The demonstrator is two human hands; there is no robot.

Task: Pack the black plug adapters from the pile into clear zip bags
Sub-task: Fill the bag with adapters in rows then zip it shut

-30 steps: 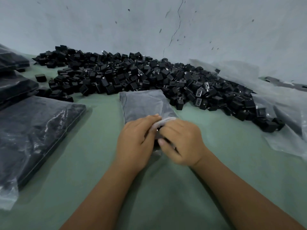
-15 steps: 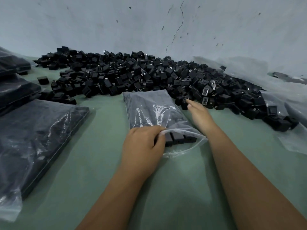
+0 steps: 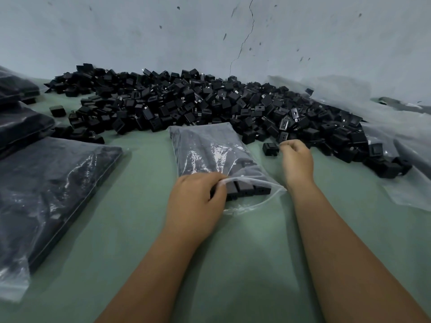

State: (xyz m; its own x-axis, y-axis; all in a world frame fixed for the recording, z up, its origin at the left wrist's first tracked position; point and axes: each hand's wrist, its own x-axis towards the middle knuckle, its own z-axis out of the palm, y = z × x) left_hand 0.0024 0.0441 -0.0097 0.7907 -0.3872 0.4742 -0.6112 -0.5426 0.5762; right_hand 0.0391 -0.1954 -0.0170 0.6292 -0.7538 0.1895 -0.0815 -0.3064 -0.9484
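- Lower half of the frame: two bare forearms reach forward over a green table [image 3: 245, 264].
- Centre: the left hand [image 3: 194, 201] pinches the upper lip of a clear zip bag [image 3: 210, 155] at its near, open end, holding the mouth agape; a row of black adapters lies packed just inside the opening.
- Right of centre: the right hand [image 3: 297, 159] is at the near edge of the pile, fingers curled, fingertips pinching one loose adapter [image 3: 270, 149] that sits on the table just beside the bag.
- Left side of the frame: a filled bag [image 3: 46, 190] lies flat, dark with adapters; more filled bags [image 3: 21, 122] are stacked behind it at the left edge.
- Right edge: loose clear plastic sheeting [image 3: 410, 183] lies beside and partly under the pile.
- Across the middle, beyond the open bag: the pile of black plug adapters [image 3: 198, 103] spreads from upper left to right, its near edge touching the bag's far end.
- Top: a pale wall [image 3: 140, 31] with a thin crack.
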